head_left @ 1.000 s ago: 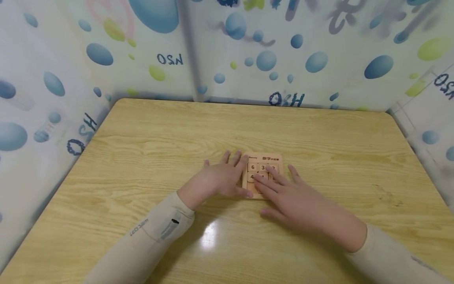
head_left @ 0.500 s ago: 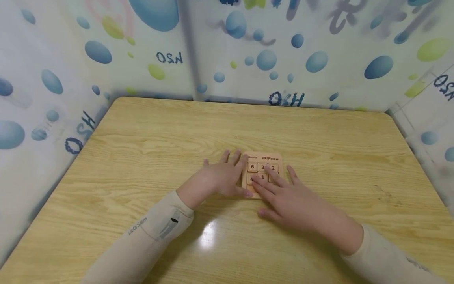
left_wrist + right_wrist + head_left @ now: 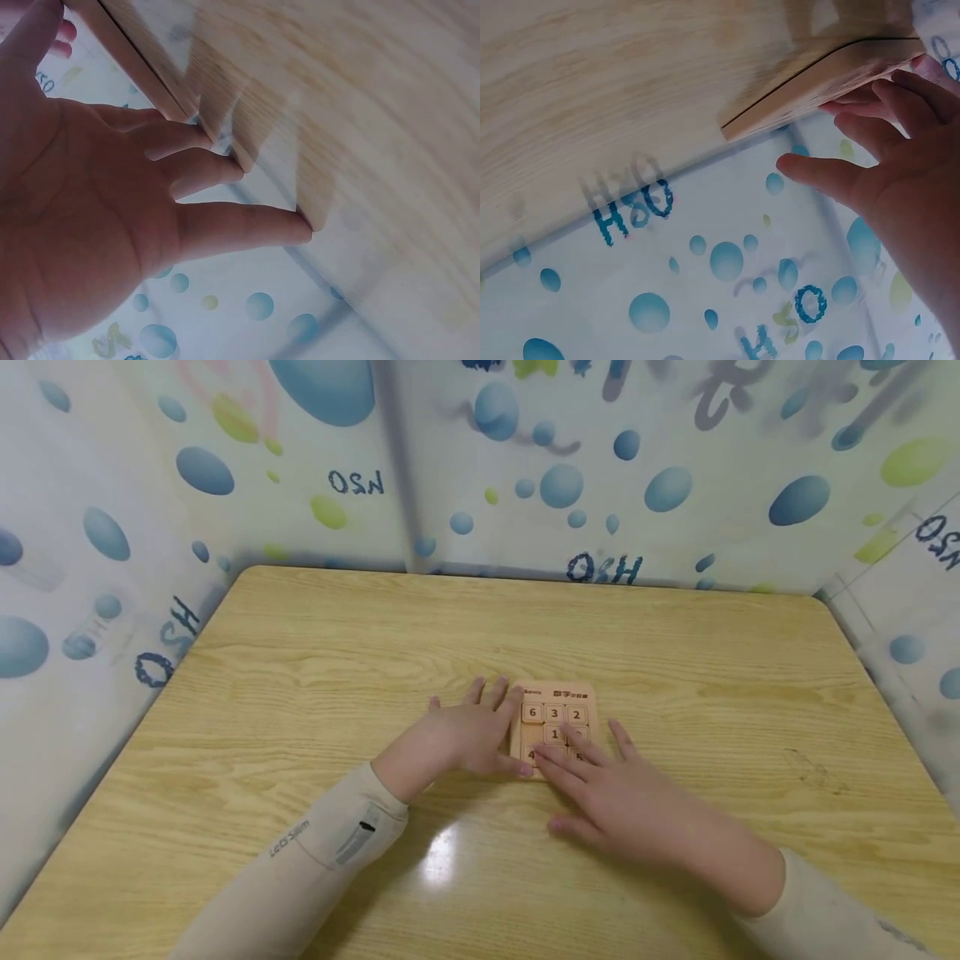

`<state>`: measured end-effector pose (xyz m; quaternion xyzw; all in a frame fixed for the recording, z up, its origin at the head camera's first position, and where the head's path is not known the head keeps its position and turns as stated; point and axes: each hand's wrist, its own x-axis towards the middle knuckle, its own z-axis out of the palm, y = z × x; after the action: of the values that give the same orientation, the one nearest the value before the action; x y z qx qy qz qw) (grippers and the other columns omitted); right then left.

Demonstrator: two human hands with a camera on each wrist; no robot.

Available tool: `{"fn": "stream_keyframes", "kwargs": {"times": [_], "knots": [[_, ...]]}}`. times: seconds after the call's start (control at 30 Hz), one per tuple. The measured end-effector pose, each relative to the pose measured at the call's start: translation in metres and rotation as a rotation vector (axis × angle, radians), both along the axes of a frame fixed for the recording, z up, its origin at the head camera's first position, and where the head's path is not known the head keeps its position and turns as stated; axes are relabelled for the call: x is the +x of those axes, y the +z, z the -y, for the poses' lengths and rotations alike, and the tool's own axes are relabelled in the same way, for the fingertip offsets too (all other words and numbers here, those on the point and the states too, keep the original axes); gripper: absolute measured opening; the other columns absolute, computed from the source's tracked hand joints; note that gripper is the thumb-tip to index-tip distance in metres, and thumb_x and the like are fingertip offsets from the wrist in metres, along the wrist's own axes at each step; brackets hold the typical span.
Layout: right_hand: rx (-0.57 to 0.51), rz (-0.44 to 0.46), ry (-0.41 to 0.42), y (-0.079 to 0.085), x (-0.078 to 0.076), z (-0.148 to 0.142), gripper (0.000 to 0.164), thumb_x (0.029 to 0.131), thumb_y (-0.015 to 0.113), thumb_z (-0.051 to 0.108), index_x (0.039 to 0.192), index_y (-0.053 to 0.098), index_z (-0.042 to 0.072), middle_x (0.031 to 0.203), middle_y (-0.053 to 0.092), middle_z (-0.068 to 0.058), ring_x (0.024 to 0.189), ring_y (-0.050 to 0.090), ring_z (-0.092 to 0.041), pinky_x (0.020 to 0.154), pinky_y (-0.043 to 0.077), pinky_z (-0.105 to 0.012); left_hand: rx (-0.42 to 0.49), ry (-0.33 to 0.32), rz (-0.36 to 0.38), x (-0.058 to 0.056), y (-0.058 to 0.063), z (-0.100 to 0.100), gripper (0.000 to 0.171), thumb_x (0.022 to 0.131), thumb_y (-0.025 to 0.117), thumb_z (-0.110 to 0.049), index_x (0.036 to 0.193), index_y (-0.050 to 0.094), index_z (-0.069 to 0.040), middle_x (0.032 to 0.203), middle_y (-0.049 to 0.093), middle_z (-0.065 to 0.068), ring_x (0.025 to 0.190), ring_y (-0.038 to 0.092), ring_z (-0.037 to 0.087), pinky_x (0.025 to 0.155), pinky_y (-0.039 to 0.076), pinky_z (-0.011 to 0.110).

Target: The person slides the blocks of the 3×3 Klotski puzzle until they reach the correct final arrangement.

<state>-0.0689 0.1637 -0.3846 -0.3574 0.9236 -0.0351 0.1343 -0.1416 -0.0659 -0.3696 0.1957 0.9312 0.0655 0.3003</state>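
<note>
A wooden number slide puzzle lies flat on the table, its top row reading 6, 3, 2. Below the 6 is an empty slot, with tile 1 to its right. My left hand is spread at the puzzle's left side, thumb and forefinger against the frame; in the left wrist view its other fingertips rest on the table. Over the lower right tiles stretches my right hand, a fingertip on tile 4 at bottom left. Its fingers partly hide the lower tiles.
The wood-grain table extends around the puzzle on all sides. Behind it and at both sides stand walls covered in blue and green drop prints. Light sleeves cover both forearms.
Tile 4 has slid from the middle row down to the bottom left slot under my right fingertips, leaving the middle left slot empty. My left hand has stayed in place.
</note>
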Motion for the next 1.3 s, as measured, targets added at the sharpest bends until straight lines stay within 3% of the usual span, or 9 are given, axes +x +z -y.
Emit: {"fn": "stream_keyframes", "kwargs": {"times": [0.2, 0.77, 0.93, 1.3], "knots": [[0.036, -0.018, -0.063, 0.002, -0.007, -0.009, 0.074, 0.107, 0.050, 0.061, 0.167, 0.038, 0.019, 0.177, 0.029, 0.004, 0.167, 0.018, -0.032, 0.127, 0.010, -0.080, 0.004, -0.005, 0.005, 0.000, -0.001, 0.000, 0.120, 0.090, 0.068, -0.074, 0.173, -0.001, -0.022, 0.181, -0.006, 0.007, 0.168, -0.005, 0.039, 0.119, 0.011, 0.088], [-0.020, -0.053, -0.013, -0.001, -0.016, 0.006, 0.070, 0.107, 0.052, 0.059, 0.164, 0.044, 0.019, 0.174, 0.036, 0.003, 0.166, 0.025, -0.034, 0.127, 0.013, -0.080, 0.006, -0.007, 0.012, -0.001, 0.000, 0.001, 0.117, 0.092, 0.067, -0.073, 0.174, 0.000, -0.022, 0.182, -0.006, 0.008, 0.168, -0.006, 0.039, 0.120, 0.011, 0.088], [-0.034, -0.026, -0.001, -0.001, -0.019, 0.011, 0.070, 0.108, 0.051, 0.059, 0.164, 0.044, 0.018, 0.174, 0.036, 0.002, 0.166, 0.022, -0.034, 0.127, 0.012, -0.080, 0.001, -0.014, 0.006, 0.000, 0.000, 0.001, 0.119, 0.091, 0.067, -0.075, 0.173, -0.001, -0.022, 0.181, -0.007, 0.007, 0.168, -0.004, 0.040, 0.119, 0.013, 0.088], [0.032, -0.022, -0.112, 0.000, -0.031, -0.001, 0.073, 0.108, 0.049, 0.060, 0.166, 0.039, 0.016, 0.176, 0.032, 0.000, 0.166, 0.020, -0.034, 0.126, 0.007, -0.082, 0.008, -0.004, 0.003, 0.001, 0.000, 0.001, 0.119, 0.091, 0.069, -0.073, 0.173, -0.001, -0.022, 0.181, -0.006, 0.007, 0.168, -0.003, 0.041, 0.120, 0.012, 0.088]]}}
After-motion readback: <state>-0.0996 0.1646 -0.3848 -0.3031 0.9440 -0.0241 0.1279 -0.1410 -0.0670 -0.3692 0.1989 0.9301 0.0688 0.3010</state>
